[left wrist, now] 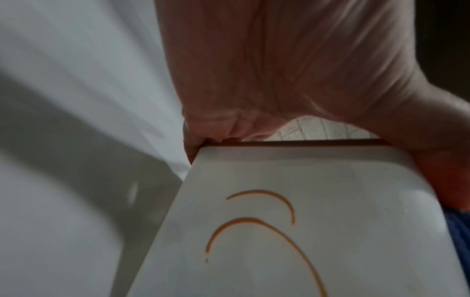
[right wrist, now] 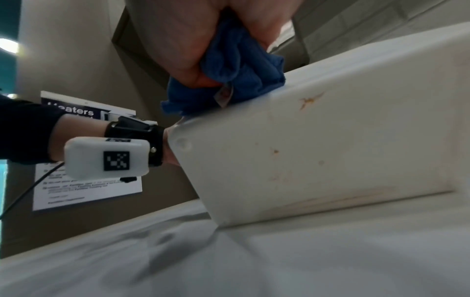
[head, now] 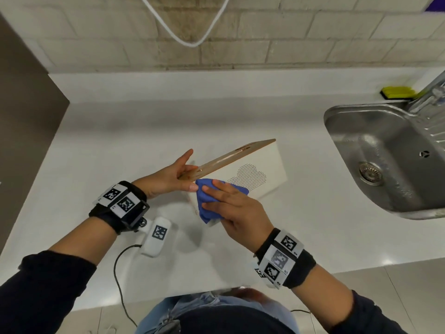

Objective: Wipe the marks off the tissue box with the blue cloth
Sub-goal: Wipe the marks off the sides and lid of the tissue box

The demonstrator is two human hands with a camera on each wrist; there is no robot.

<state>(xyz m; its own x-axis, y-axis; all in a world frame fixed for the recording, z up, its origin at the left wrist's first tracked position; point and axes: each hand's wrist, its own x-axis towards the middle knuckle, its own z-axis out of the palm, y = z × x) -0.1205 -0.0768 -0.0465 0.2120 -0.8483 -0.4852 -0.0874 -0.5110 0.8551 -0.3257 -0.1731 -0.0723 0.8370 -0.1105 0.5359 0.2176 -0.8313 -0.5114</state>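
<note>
The white tissue box with a wooden lid stands tilted on the white counter. My left hand grips its near-left end, fingers along the lid and thumb on the white side. My right hand holds the bunched blue cloth and presses it on the box's near corner. The left wrist view shows two curved orange marks on a white face of the box. In the right wrist view the cloth sits on the box's upper edge, above faint orange spots.
A steel sink with a tap lies to the right, and a yellow-green sponge sits behind it. A white cable hangs on the brick wall. A dark cabinet bounds the counter on the left.
</note>
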